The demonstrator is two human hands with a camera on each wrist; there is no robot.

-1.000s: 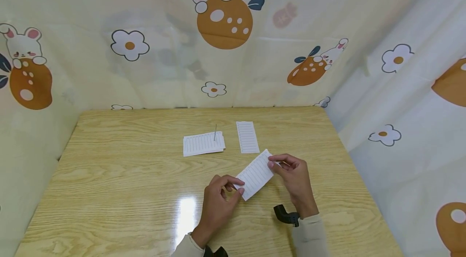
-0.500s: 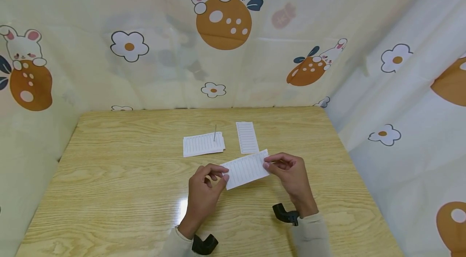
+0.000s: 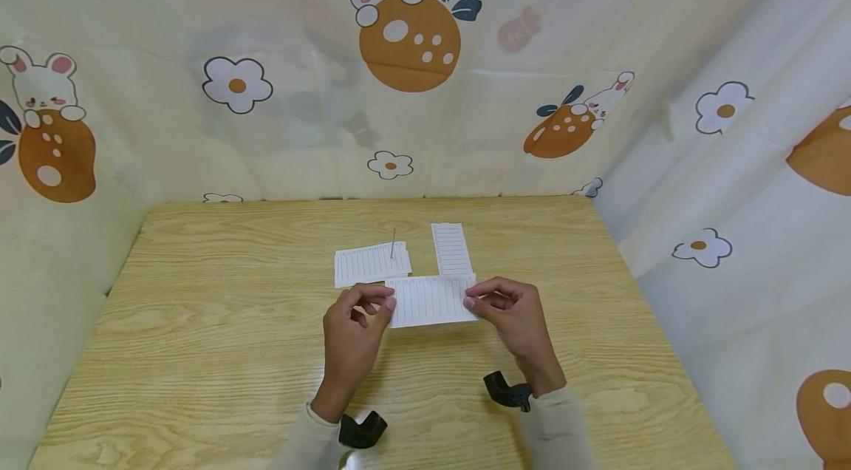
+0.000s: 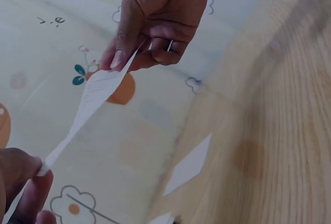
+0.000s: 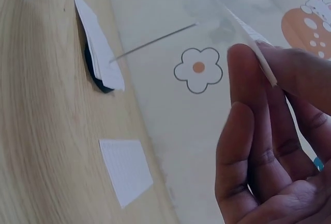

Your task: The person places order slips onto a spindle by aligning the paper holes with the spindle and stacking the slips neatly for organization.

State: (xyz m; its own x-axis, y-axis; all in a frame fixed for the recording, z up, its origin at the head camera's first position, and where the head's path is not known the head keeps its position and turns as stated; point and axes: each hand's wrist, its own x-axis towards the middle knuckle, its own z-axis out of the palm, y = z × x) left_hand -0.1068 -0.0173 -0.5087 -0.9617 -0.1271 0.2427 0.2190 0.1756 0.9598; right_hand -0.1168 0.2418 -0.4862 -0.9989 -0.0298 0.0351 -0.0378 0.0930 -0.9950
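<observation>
My left hand (image 3: 352, 337) pinches the left end of a ruled white paper slip (image 3: 428, 301) between thumb and fingers. At its other end the right hand (image 3: 515, 318) grips the same slip, thumb in front. The slip is held up over the table, long side level, its lines facing the head camera. Beyond it lies a stack of similar slips (image 3: 362, 267), pierced by a thin upright metal spike (image 3: 393, 243). A dark base (image 5: 94, 71) shows under that stack in the right wrist view.
Another ruled slip (image 3: 451, 248) lies on the wooden table (image 3: 219, 322), right of the stack, its near end overlapped by the held slip in the head view. A printed curtain (image 3: 292, 137) rises behind the table's far edge.
The held slip has turned from slanted to level and moved left and away from me, closer to the stack. Both hands moved with it, the left one farthest.
</observation>
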